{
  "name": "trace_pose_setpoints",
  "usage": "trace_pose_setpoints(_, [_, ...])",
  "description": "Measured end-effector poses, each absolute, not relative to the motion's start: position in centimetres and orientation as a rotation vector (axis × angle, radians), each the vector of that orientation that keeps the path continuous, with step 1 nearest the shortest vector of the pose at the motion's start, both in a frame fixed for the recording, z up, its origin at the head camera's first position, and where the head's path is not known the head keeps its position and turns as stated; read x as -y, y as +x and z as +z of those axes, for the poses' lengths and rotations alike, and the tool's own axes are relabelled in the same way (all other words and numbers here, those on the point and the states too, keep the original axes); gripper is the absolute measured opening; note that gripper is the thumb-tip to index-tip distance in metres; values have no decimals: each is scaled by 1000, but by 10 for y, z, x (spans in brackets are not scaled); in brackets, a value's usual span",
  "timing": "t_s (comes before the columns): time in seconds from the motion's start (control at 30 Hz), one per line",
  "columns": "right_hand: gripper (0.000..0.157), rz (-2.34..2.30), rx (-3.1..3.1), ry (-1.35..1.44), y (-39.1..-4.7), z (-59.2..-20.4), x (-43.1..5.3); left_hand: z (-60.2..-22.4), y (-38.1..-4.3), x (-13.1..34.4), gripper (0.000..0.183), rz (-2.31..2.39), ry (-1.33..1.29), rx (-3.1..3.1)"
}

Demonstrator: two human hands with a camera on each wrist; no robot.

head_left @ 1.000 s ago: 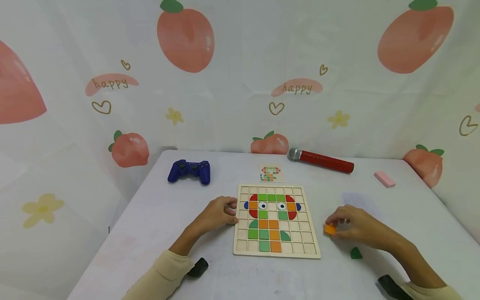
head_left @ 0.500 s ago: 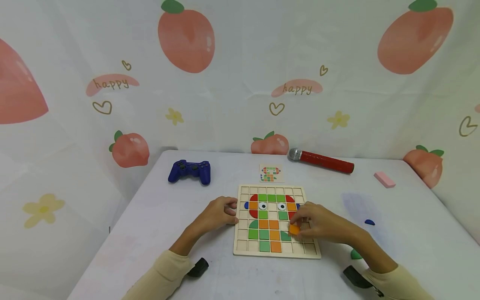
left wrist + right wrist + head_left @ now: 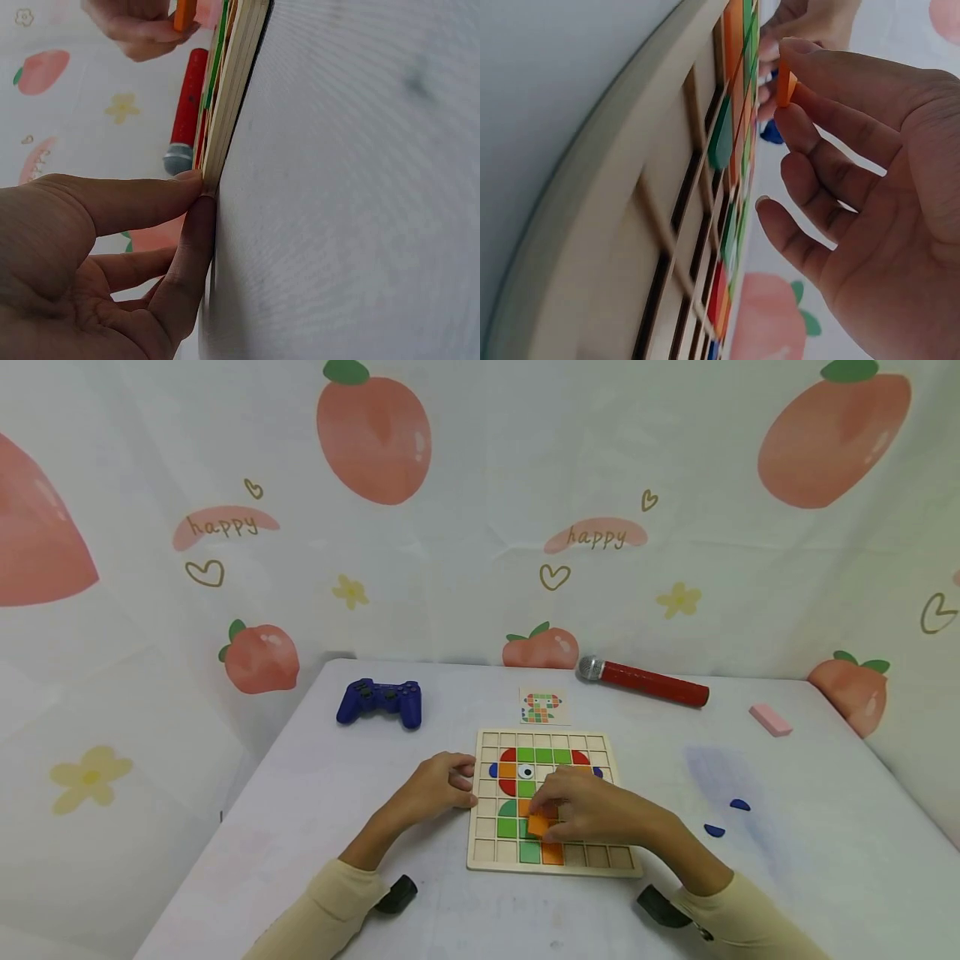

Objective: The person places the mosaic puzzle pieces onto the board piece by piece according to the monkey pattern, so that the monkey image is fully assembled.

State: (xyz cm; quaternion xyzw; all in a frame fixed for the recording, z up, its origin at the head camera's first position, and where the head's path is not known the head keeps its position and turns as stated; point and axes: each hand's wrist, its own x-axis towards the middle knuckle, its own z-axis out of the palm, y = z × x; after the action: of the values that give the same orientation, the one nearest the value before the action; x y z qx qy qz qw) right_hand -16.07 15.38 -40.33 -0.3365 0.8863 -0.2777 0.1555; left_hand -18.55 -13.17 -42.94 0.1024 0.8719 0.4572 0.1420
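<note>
The wooden grid board (image 3: 620, 857) lies mid-table with red, green, orange, blue and eye tiles set in its cells. At its left side is my left hand (image 3: 433, 789); in the left wrist view, thumb and index fingertips (image 3: 196, 184) pinch the board's edge. My right hand (image 3: 592, 810) pinches an orange square tile (image 3: 537, 824) by thumb and index finger, over the middle of the board. In the right wrist view that orange tile (image 3: 784, 84) shows edge-on, raised off the board, with the other fingers loosely bent. The right hand hides several cells and one eye tile.
A small pattern card (image 3: 544, 706) lies behind the board. Farther back are a blue game controller (image 3: 380, 702) and a red microphone (image 3: 648, 683). To the right lie a pink block (image 3: 770, 720) and two blue half-round tiles, one nearer (image 3: 714, 831) and one farther (image 3: 740, 805).
My right hand has carried the orange tile left, from the table beside the board to over its middle. The blue half-round tiles came into sight; the green piece is now hidden. My left hand stayed put.
</note>
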Motion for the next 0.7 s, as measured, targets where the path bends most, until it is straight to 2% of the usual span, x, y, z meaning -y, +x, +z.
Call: trace_pose_setpoints(0.7, [25,-714,-2442,-1056,-153,-405,-111,-433,-188,132,62,1339,304,-2504])
